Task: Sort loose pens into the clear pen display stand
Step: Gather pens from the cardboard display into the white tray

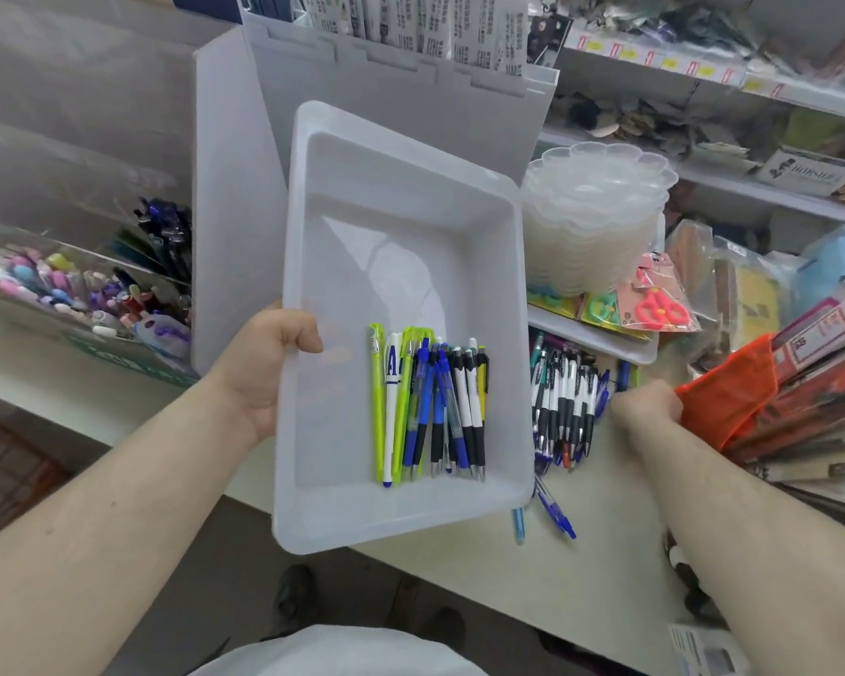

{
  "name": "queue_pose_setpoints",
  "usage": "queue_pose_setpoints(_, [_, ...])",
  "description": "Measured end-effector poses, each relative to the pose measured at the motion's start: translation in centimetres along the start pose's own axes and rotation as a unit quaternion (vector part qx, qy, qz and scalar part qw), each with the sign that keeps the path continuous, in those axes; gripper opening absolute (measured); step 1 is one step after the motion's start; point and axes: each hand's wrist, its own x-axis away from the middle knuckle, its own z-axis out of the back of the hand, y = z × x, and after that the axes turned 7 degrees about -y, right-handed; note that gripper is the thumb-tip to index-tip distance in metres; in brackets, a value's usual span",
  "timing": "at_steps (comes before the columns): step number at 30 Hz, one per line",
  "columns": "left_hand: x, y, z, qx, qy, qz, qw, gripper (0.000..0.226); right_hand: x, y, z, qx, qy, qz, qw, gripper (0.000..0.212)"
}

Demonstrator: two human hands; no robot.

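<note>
So the left hand (269,368) is gripping the left edge of a white plastic tray (411,197), thumb hooked over the rim, and holding it up off the counter (601,568). The right hand (647,407) is curled into a pinch on the corner of an orange mesh pouch (728,397) just right of the tray. A bunch of pens (430,407) is lying together in the tray's near right corner: yellow-green, blue, white and black ones. More loose pens (564,407) are sitting on the counter right beside the tray's right edge. The clear pen stand (69,265), already full of pens, is standing well left of the tray.
</note>
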Motion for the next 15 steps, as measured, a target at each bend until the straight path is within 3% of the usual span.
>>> queue_pose_setpoints(7, [-0.1, -0.3, 0.1, 0.008, -0.004, -0.005, 1.0, 0.048, 4.3, 2.3, -0.5, 0.036, -0.079, 0.01, 0.996, 0.033])
queue_pose_setpoints(12, [-0.4, -0.1, -0.1, 0.0, -0.013, 0.001, 1.0, 0.04, 6.0, 3.6, -0.6, 0.004, -0.1, 0.015, 0.995, 0.028])
queue_pose_setpoints(15, [-0.3, 0.2, -0.4, -0.011, -0.025, 0.007, 1.0, 0.035, 6.1, 2.8, -0.2, -0.06, -0.099, 0.0, 0.993, 0.054])
